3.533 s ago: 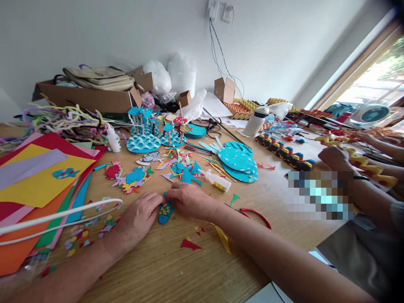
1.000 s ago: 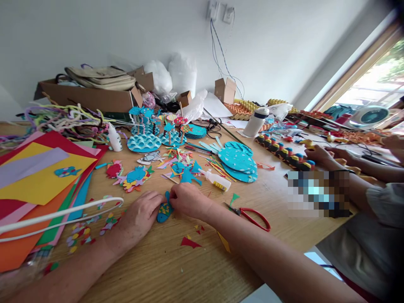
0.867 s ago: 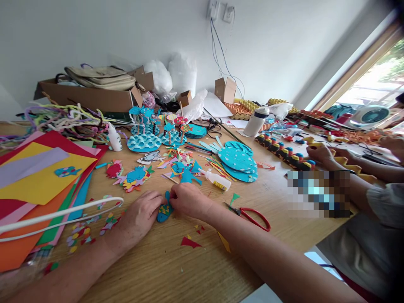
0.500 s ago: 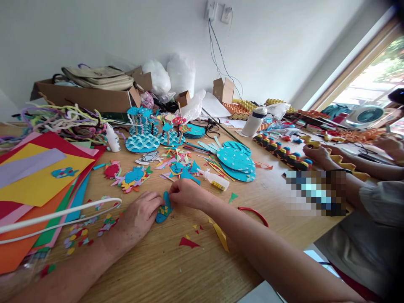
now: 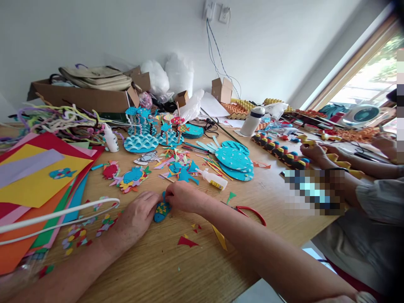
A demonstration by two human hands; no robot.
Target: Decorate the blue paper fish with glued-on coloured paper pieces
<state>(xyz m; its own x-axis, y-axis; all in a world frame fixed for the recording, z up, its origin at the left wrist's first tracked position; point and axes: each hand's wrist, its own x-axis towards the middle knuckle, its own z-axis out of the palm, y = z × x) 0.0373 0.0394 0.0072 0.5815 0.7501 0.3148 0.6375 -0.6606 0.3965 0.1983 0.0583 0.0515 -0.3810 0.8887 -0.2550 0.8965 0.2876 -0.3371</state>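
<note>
A small blue paper fish (image 5: 162, 211) with yellow, green and red pieces on it lies on the wooden table in front of me. My left hand (image 5: 142, 213) rests at its left side, fingers closed together and the tips at its edge. My right hand (image 5: 181, 196) is pinched at the fish's upper right end; whatever is between those fingertips is hidden. Just beyond are a white glue bottle (image 5: 215, 180) and a pile of coloured paper scraps (image 5: 183, 168). A stack of cut paper fish (image 5: 132, 176) lies farther left.
Coloured paper sheets (image 5: 38, 168) and a looped white cable (image 5: 78, 208) are at the left. Red-handled scissors (image 5: 252, 213) lie beyond my right forearm. Blue paper ovals (image 5: 235, 160) sit at centre right. Another person's hands (image 5: 315, 153) work at the right beside painted egg-carton strips (image 5: 280, 152).
My right hand has shifted slightly over the fish's upper end, and more of its coloured pieces show. The view has moved a little; more of the scissors is visible.
</note>
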